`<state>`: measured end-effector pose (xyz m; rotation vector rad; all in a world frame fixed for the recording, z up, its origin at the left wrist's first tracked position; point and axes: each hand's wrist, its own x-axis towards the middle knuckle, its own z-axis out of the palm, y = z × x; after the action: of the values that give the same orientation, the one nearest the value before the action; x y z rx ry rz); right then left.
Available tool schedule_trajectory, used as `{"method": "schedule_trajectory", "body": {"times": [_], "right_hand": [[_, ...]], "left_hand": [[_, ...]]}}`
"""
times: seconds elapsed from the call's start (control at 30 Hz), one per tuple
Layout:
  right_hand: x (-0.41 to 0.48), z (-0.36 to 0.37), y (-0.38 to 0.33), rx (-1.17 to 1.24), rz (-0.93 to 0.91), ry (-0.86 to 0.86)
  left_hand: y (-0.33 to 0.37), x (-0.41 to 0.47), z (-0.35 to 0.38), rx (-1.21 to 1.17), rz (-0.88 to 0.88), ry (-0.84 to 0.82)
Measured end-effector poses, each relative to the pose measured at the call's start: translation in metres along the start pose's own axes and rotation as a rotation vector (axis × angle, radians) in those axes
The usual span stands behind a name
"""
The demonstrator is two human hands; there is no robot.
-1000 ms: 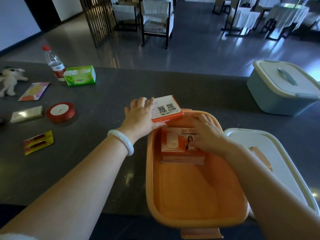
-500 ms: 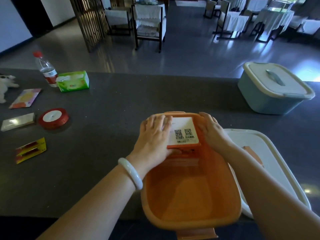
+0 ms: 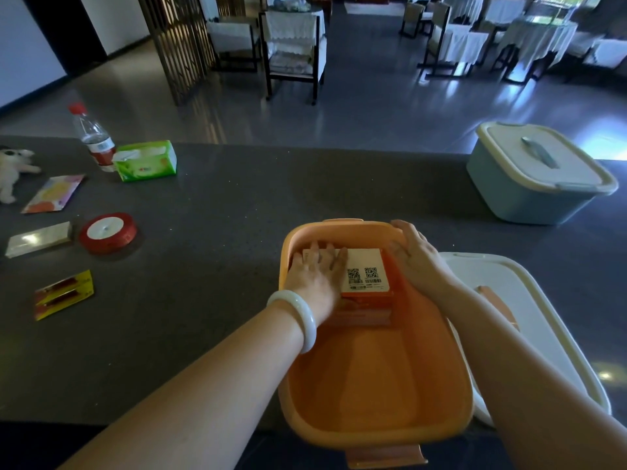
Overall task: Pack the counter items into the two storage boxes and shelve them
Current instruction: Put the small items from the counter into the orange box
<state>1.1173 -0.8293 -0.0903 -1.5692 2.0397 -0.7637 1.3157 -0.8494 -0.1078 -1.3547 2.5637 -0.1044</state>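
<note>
The orange box sits open at the near edge of the dark surface. It looks like stiff, light plastic, best lifted by its rim at both ends. At its far end a small carton lies on a flat packet; it is probably light, rigid card, easily taken by its edges. The left hand presses it with straight fingers. The right hand lies along the box's right wall, and I cannot tell its grip.

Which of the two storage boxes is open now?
The orange storage box, nearest the person. Its white lid lies on the counter to its right. The blue storage box, farther away, is closed.
</note>
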Motion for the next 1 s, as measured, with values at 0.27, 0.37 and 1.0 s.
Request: {"method": "schedule_trajectory", "body": {"times": [0.27,0.37,1.0], "right_hand": [[0.0,0.001,0.001,0.006,-0.011,-0.002],[0.0,0.001,0.0,-0.008,-0.011,0.002],[-0.002,0.0,-0.003,-0.034,-0.005,-0.01]], "left_hand": [[0.004,0.001,-0.002,0.037,-0.012,-0.042],[0.004,0.001,-0.001,0.073,-0.018,-0.009],[0.002,-0.012,-0.02,0.016,0.002,0.078]]}}
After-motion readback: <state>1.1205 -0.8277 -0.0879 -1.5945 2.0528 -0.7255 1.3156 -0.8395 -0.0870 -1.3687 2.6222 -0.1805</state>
